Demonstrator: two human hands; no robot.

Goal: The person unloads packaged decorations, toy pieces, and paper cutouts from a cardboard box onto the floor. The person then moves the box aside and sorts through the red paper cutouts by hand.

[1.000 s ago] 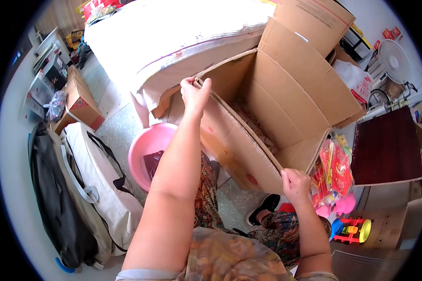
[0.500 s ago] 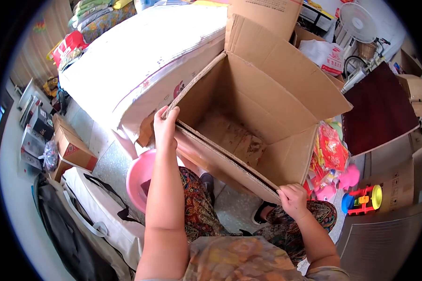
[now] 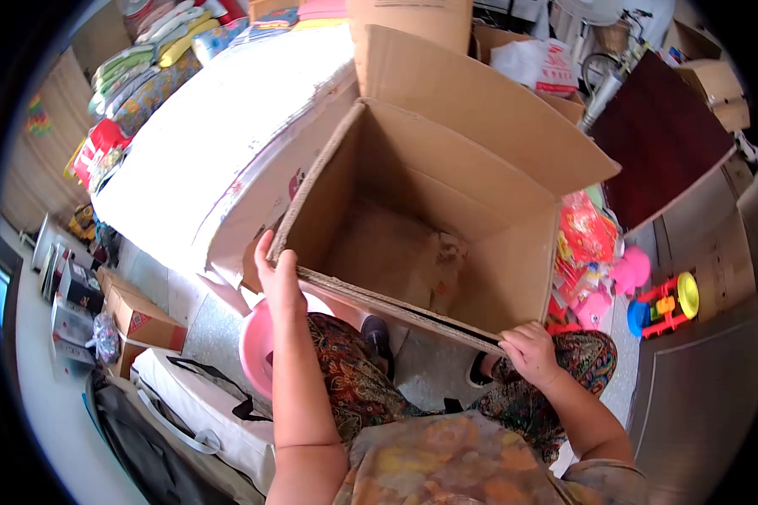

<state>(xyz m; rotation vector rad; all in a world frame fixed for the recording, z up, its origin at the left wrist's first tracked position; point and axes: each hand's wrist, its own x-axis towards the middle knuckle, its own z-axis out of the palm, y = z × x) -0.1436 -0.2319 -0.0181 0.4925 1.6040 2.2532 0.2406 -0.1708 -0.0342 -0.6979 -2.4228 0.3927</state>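
A large open cardboard box (image 3: 480,202) stands in front of me, its inside showing a stained bottom. Its far flap rises upright, and the near flap seems folded down along the near side. My left hand (image 3: 280,273) grips the box's near left corner, thumb at the rim and fingers on the outer side. At the near right corner, my right hand (image 3: 531,353) has its fingers closed over the rim. Below my left hand, a pink basin (image 3: 257,349) is partly hidden by my forearm.
A white-covered bed (image 3: 219,126) lies behind and left of the box. White and black bags (image 3: 202,404) lean at the lower left. Toys (image 3: 665,305), red packets (image 3: 588,227) and a dark red board (image 3: 661,139) are at the right.
The box has tipped toward me, so its opening and bottom show more. My left hand has moved left and down with its corner. The view has shifted, showing more of the bed.
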